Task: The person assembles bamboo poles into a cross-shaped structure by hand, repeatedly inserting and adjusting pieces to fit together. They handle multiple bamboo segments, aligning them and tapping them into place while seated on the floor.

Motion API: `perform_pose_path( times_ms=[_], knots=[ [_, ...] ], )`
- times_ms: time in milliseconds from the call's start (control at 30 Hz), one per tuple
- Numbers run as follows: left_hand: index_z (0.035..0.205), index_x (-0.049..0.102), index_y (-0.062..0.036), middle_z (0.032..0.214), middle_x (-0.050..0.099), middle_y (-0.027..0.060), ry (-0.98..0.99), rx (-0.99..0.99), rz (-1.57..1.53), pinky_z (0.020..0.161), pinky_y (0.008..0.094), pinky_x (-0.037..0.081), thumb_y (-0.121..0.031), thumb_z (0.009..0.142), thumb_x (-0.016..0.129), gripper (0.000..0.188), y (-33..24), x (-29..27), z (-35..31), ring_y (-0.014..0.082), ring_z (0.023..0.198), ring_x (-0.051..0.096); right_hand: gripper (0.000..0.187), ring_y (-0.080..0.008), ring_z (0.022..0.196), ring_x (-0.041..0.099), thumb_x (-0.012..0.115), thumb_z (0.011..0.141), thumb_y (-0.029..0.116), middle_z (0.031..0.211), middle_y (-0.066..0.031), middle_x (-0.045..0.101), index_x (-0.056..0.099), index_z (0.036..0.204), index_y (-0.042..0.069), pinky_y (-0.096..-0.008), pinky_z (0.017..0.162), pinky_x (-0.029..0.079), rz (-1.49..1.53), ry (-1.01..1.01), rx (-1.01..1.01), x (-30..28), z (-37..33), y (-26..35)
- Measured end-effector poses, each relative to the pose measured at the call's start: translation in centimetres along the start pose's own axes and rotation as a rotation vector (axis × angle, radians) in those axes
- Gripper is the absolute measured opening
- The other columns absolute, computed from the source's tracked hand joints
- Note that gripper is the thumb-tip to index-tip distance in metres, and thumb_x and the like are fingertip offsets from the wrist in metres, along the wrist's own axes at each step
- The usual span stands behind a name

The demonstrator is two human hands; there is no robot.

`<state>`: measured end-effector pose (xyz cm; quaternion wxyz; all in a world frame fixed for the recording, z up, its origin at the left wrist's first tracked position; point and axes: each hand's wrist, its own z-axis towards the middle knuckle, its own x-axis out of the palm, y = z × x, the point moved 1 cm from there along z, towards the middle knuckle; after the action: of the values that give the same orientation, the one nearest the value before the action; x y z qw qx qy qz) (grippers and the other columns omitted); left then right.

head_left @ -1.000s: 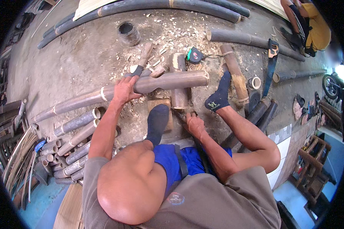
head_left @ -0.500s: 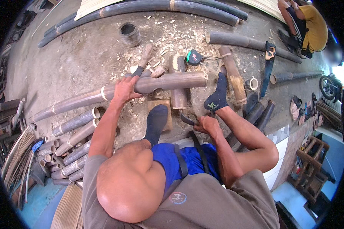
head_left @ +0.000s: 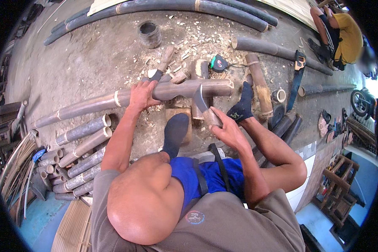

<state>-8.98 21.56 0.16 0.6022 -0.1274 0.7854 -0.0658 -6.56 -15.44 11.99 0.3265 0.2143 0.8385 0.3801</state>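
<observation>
A long brown bamboo pole (head_left: 180, 89) lies across my front, its right end resting over a short bamboo piece (head_left: 199, 69). My left hand (head_left: 143, 95) presses on the pole left of its notched part, fingers spread round its top. My right hand (head_left: 227, 128) grips the wooden handle of a hooked knife (head_left: 200, 100). The curved dark blade points up in front of the pole's right part; whether it touches the pole I cannot tell. Beyond my left hand lies a tool with a wooden handle (head_left: 166, 58), its lower part partly hidden. A wooden block (head_left: 185, 125) sits beside my left foot.
A tape measure (head_left: 219, 63), a pot (head_left: 149, 35) and wood chips lie beyond the pole. To the right are an upright-standing bamboo length (head_left: 259, 84), a handsaw (head_left: 298, 75) and a seated person (head_left: 348, 38). Cut bamboo tubes (head_left: 86, 147) are piled at left.
My right hand has raised the hooked knife from low near my lap up toward the pole, its blade now pointing upward. My left hand stays on the pole. The view has shifted slightly.
</observation>
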Motion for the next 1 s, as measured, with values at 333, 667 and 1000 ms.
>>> perform_pose_path(
  times_ms=[333, 667, 1000],
  knots=[
    [0.142, 0.060, -0.0220, 0.124, 0.069, 0.0075, -0.003, -0.004, 0.002, 0.106, 0.0548, 0.045, -0.049, 0.060, 0.096, 0.094, 0.3, 0.4, 0.2, 0.0326, 0.124, 0.062, 0.062, -0.0303, 0.117, 0.070, 0.071, 0.088, 0.023, 0.128, -0.0244, 0.072, 0.058, 0.145, 0.001, -0.0397, 0.104, 0.053, -0.011, -0.056, -0.086, 2.9, 4.6, 3.6],
    [0.139, 0.062, -0.0212, 0.121, 0.070, 0.0080, -0.002, 0.011, -0.006, 0.103, 0.0531, 0.046, -0.048, 0.059, 0.096, 0.092, 0.0, -0.2, 0.3, 0.0330, 0.120, 0.064, 0.062, -0.0259, 0.110, 0.072, 0.089, 0.084, 0.024, 0.118, -0.0195, 0.074, 0.061, 0.135, 0.001, -0.0384, 0.095, 0.057, 0.274, -0.509, -0.196, 5.9, 8.1, 4.0],
    [0.154, 0.051, -0.0189, 0.144, 0.059, 0.0145, -0.329, 0.054, -0.277, 0.117, 0.0577, 0.037, -0.052, 0.063, 0.095, 0.106, 0.0, 0.7, -0.3, 0.0396, 0.138, 0.051, 0.045, -0.0229, 0.090, 0.074, 0.085, 0.087, 0.021, 0.098, -0.0157, 0.077, 0.067, 0.124, 0.000, -0.0377, 0.083, 0.059, 0.411, -0.747, -0.214, 7.8, 11.3, 2.8]
  ],
)
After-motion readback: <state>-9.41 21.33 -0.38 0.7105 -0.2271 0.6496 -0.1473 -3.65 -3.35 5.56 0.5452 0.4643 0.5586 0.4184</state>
